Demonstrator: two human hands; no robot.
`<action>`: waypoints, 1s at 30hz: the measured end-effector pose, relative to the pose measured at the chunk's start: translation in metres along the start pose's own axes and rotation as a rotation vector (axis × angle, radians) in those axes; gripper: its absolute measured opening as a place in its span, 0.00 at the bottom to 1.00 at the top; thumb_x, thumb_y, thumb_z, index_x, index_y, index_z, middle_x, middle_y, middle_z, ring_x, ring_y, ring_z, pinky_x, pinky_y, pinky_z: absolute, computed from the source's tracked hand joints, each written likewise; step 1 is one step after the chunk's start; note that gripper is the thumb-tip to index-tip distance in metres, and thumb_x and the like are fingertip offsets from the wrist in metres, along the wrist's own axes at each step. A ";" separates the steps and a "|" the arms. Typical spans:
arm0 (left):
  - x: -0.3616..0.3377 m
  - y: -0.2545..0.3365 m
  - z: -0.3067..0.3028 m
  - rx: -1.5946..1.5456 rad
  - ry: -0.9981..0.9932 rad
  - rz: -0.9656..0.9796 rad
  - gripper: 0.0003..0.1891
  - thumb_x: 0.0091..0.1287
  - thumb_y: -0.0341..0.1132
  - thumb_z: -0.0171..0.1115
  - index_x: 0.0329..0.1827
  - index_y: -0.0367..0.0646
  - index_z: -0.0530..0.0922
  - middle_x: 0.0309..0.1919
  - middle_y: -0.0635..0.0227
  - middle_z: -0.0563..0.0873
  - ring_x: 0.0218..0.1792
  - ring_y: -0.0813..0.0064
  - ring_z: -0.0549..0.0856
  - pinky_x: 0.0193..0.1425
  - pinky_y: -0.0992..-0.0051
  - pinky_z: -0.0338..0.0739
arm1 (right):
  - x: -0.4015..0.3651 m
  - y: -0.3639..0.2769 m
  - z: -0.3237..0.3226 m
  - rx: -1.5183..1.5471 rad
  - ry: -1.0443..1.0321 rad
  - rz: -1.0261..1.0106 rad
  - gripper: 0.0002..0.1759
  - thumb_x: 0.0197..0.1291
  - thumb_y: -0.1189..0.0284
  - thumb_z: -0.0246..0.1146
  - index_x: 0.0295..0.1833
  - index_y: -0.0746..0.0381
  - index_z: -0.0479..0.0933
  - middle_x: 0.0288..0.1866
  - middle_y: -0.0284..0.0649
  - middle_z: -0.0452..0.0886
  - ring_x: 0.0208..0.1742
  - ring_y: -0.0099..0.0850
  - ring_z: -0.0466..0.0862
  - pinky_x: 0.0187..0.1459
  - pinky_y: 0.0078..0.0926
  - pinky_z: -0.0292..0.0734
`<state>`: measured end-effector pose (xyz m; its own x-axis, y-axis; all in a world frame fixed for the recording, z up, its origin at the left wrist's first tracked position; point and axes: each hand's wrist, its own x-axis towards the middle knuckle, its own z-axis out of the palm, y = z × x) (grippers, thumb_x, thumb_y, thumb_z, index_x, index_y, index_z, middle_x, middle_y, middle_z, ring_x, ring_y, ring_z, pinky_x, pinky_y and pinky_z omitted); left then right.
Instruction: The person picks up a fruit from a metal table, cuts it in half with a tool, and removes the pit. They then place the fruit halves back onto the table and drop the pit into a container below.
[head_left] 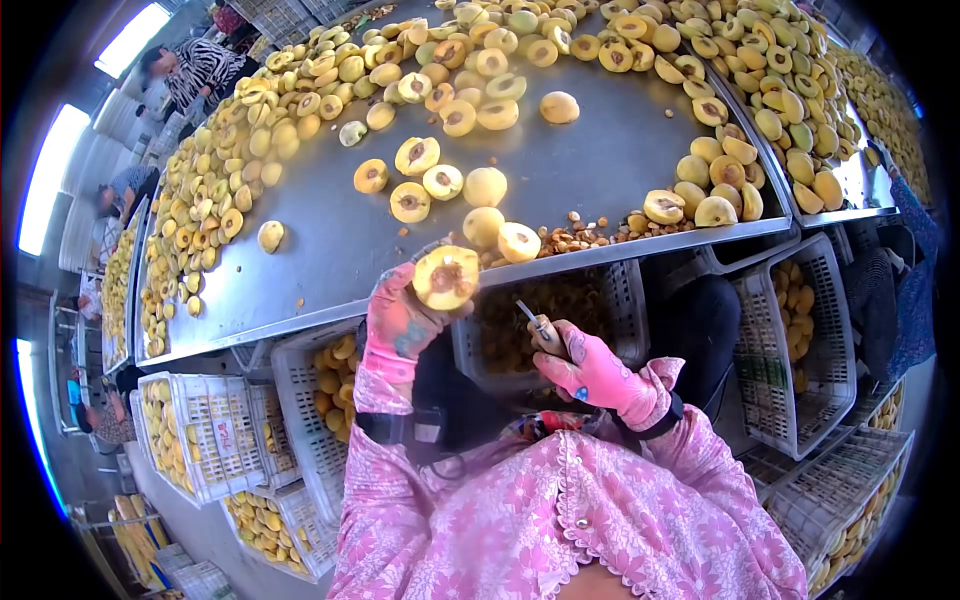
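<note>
A pink floral garment fills the bottom of the view, with both sleeves reaching forward from it. The left hand, in a pink glove, is closed around a peach half and holds it up just in front of the near edge of the surface. The cut face is turned toward the camera and shows the dark hollow where the stone sat. The right hand, also gloved in pink, is clenched on a small blade. Its tip points up toward the peach half but stays clear of it.

Below the hands, under the edge of the surface, sits a grey crate with brownish contents. On the metal surface just beyond the peach half lie a few loose fruits, and beside them a strip of pits runs along the rim. Farther back and along both sides, heaps of halved fruit cover the surface.

White crates holding yellow fruit stand low on the left, and another white crate stands to the right. A person in a striped top is at the far left corner, and a blue sleeve shows at the right edge.
</note>
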<state>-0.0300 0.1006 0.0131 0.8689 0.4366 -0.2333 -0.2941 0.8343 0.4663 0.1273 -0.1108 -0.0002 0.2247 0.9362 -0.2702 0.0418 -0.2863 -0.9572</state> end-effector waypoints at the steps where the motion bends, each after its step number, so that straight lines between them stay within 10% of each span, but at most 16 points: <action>1: -0.004 -0.009 0.004 -0.055 -0.003 -0.036 0.31 0.65 0.47 0.53 0.66 0.34 0.62 0.57 0.46 0.74 0.52 0.45 0.79 0.50 0.51 0.79 | -0.002 -0.004 0.002 -0.005 -0.002 0.004 0.16 0.57 0.69 0.61 0.48 0.65 0.68 0.32 0.52 0.78 0.35 0.49 0.79 0.37 0.34 0.74; 11: -0.015 -0.068 0.035 0.010 0.193 0.051 0.23 0.71 0.45 0.49 0.60 0.34 0.69 0.53 0.54 0.78 0.53 0.59 0.79 0.61 0.60 0.73 | -0.022 -0.024 0.013 -0.185 0.126 -0.105 0.19 0.58 0.67 0.62 0.50 0.65 0.68 0.32 0.54 0.78 0.37 0.52 0.80 0.37 0.37 0.75; 18: -0.024 -0.097 0.050 0.283 0.188 0.158 0.20 0.71 0.37 0.50 0.61 0.33 0.68 0.56 0.57 0.77 0.55 0.65 0.78 0.62 0.67 0.72 | -0.004 -0.007 0.013 0.012 0.323 -0.091 0.19 0.56 0.68 0.65 0.49 0.67 0.70 0.36 0.46 0.79 0.37 0.32 0.79 0.42 0.30 0.75; 21: -0.023 -0.096 0.040 0.249 0.135 0.065 0.20 0.70 0.34 0.50 0.61 0.31 0.68 0.56 0.56 0.76 0.56 0.64 0.78 0.63 0.68 0.71 | 0.015 0.014 0.007 0.432 0.489 -0.192 0.10 0.61 0.72 0.62 0.46 0.62 0.71 0.31 0.30 0.75 0.28 0.14 0.71 0.28 0.13 0.68; 30: -0.009 -0.114 0.041 -0.040 0.058 0.152 0.28 0.60 0.27 0.50 0.66 0.32 0.62 0.63 0.55 0.68 0.65 0.63 0.68 0.71 0.65 0.59 | -0.011 0.006 0.011 0.631 0.257 0.037 0.18 0.57 0.67 0.67 0.47 0.60 0.68 0.29 0.30 0.74 0.18 0.16 0.71 0.18 0.13 0.68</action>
<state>0.0115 -0.0122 -0.0030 0.7891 0.5763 -0.2125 -0.4365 0.7695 0.4661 0.1145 -0.1211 -0.0040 0.4423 0.8279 -0.3449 -0.5281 -0.0703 -0.8462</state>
